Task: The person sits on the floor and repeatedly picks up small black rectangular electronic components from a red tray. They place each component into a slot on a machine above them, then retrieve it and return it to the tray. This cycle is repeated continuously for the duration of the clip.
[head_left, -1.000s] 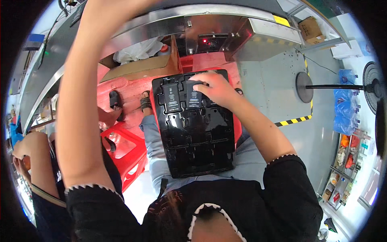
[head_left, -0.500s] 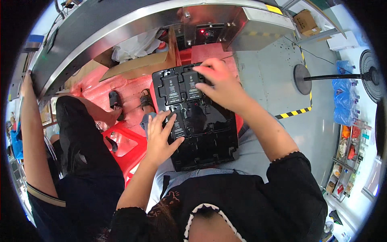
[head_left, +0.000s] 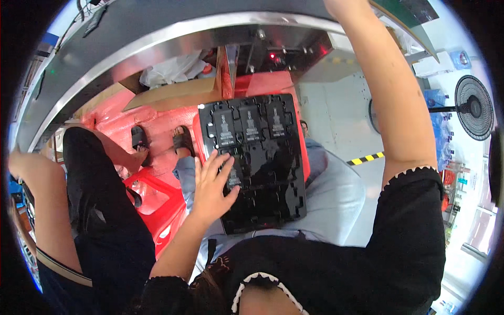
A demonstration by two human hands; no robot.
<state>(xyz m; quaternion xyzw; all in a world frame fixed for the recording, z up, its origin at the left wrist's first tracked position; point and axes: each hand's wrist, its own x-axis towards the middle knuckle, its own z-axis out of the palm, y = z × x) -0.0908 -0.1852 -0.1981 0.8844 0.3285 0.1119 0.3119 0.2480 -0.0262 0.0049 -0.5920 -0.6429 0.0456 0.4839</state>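
Note:
A black plastic tray with moulded pockets rests across my lap. Three flat black batteries with pale print, a left one, a middle one and a right one, fill its far row. Another battery lies in the left pocket of the row below. My left hand is spread over the tray's left edge, its fingertips at that lower battery. Stretched far forward over the workbench, my right hand is cut off by the picture's top edge, so its fingers are hidden.
A dark workbench with a metal edge curves across the far side. Under it stands a cardboard box with plastic bags. A co-worker's leg is close on my left, near a red stool. A fan stands at the right.
My right hand has left the tray's far right corner and reached up over the workbench. A third battery now shows in the far row. My left hand stays near the lower battery.

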